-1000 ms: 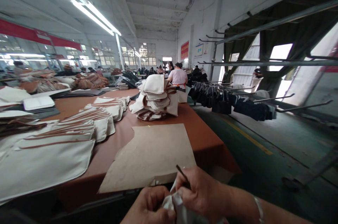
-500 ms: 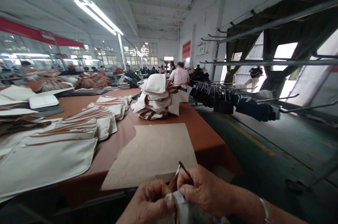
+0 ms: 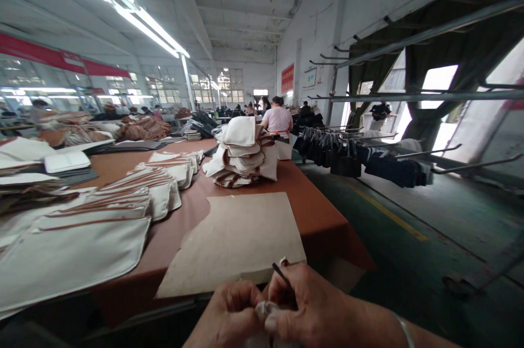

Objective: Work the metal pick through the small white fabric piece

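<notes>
**Hands bunched together at the table edge**

Big brown table (image 3: pixel 315 211) ran away from the camera, with a cardboard sheet (image 3: pixel 237 241) lying flat at the near end. Low in view, the right hand (image 3: pixel 315 307) and left hand (image 3: pixel 229 315) were pressed together, both pinching a scrap of pale fabric (image 3: pixel 262 310). The right one also gripped a thin dark tool (image 3: pixel 280 273), its long axis slanting up and to the left.

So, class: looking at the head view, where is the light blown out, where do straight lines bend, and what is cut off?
In the head view, the windows at right and the ceiling tube lights glare white; the rack rails splay outward from wide-angle distortion; the left hand and right hand are cropped at the bottom edge.
</notes>
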Motion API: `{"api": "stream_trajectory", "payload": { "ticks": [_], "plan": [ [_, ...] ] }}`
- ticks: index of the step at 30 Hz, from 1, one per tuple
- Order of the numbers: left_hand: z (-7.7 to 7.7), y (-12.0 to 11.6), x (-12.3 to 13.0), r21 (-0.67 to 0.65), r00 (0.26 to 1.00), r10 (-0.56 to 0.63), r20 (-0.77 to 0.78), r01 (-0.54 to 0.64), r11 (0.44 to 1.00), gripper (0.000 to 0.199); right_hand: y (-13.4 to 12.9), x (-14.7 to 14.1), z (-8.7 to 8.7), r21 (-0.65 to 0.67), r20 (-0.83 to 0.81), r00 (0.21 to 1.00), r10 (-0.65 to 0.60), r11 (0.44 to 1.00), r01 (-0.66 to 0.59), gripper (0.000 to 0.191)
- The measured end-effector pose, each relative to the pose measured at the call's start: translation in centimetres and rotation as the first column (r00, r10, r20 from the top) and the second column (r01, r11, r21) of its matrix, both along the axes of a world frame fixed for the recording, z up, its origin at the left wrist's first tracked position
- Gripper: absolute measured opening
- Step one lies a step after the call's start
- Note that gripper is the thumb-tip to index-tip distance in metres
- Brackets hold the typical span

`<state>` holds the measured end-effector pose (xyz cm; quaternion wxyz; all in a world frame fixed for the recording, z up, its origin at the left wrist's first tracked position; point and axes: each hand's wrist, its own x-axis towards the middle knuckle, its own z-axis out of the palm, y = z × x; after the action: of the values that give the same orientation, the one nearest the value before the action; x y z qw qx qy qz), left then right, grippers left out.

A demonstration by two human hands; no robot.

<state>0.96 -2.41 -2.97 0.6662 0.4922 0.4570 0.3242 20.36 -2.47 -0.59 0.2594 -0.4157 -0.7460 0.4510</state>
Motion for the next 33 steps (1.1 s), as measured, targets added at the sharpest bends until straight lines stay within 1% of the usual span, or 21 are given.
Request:
{"api": "stream_trajectory", "payload": {
  "ticks": [2,4,7,8,9,10,13,15,20,21,25,27,30,33],
  "plan": [
    [-0.2,0.0,0.1,0.024,1.000,-0.002,-0.021,0.003,1.000,0.017,-0.2,-0.2,-0.1,0.028,0.041,0.999,-0.028,0.999,0.026,0.014],
    [-0.5,0.1,0.2,0.060,0.998,0.000,-0.061,0.003,0.998,0.017,-0.2,-0.5,-0.4,0.074,0.064,0.997,-0.048,0.996,0.043,0.014],
    [-0.8,0.1,0.2,0.075,0.997,0.012,-0.079,-0.006,0.997,0.020,-0.2,-0.8,-0.9,0.237,0.123,0.989,-0.084,0.970,0.053,0.006],
    [-0.8,0.1,0.3,0.072,0.997,0.011,-0.073,-0.006,0.997,0.021,-0.1,-0.8,-1.1,0.274,0.138,0.986,-0.097,0.960,0.056,0.005],
    [-0.7,0.1,0.3,0.069,0.998,0.008,-0.063,-0.003,0.998,0.022,-0.1,-0.8,-1.1,0.280,0.142,0.985,-0.100,0.958,0.057,0.007],
    [-0.6,0.0,0.3,0.065,0.999,0.004,-0.054,-0.001,0.998,0.022,-0.1,-0.7,-1.1,0.249,0.132,0.987,-0.092,0.967,0.057,0.009],
    [-0.3,-0.2,0.3,0.024,0.999,0.015,-0.051,-0.013,1.000,0.020,0.0,-0.3,-0.7,0.059,0.057,0.997,-0.051,0.997,0.048,0.017],
    [-0.1,-0.3,0.3,-0.002,0.998,0.029,-0.057,-0.029,1.000,0.016,-0.2,-0.1,-0.4,0.000,0.028,0.998,-0.048,0.999,0.048,0.018],
    [-0.1,-0.4,0.4,-0.015,0.998,0.024,-0.051,-0.025,1.000,0.012,-0.8,-0.5,-0.3,0.095,0.050,0.994,-0.095,0.991,0.090,0.016],
    [-0.2,-0.4,0.4,-0.011,0.998,0.019,-0.052,-0.020,1.000,0.013,-0.8,-0.6,-0.4,0.092,0.051,0.993,-0.104,0.991,0.099,0.015],
    [-0.3,-0.6,0.2,0.035,0.995,-0.035,-0.092,0.038,0.999,0.021,-0.9,-0.7,-0.5,0.006,0.021,0.993,-0.114,0.993,0.114,0.013],
    [-0.3,-0.7,0.1,0.115,0.984,-0.056,-0.169,0.076,0.990,0.032,-0.8,-0.7,-0.5,0.004,0.005,0.993,-0.115,0.993,0.115,0.011],
    [0.0,-0.7,0.2,0.227,0.961,-0.057,-0.271,0.122,0.966,0.047,-0.6,-0.6,-0.5,0.001,0.001,0.994,-0.114,0.994,0.114,0.007],
    [0.1,-0.8,0.5,0.207,0.952,-0.086,-0.292,0.151,0.967,0.045,-0.5,-0.5,-0.5,-0.041,-0.016,0.994,-0.109,0.993,0.108,0.010]
  ]
}}
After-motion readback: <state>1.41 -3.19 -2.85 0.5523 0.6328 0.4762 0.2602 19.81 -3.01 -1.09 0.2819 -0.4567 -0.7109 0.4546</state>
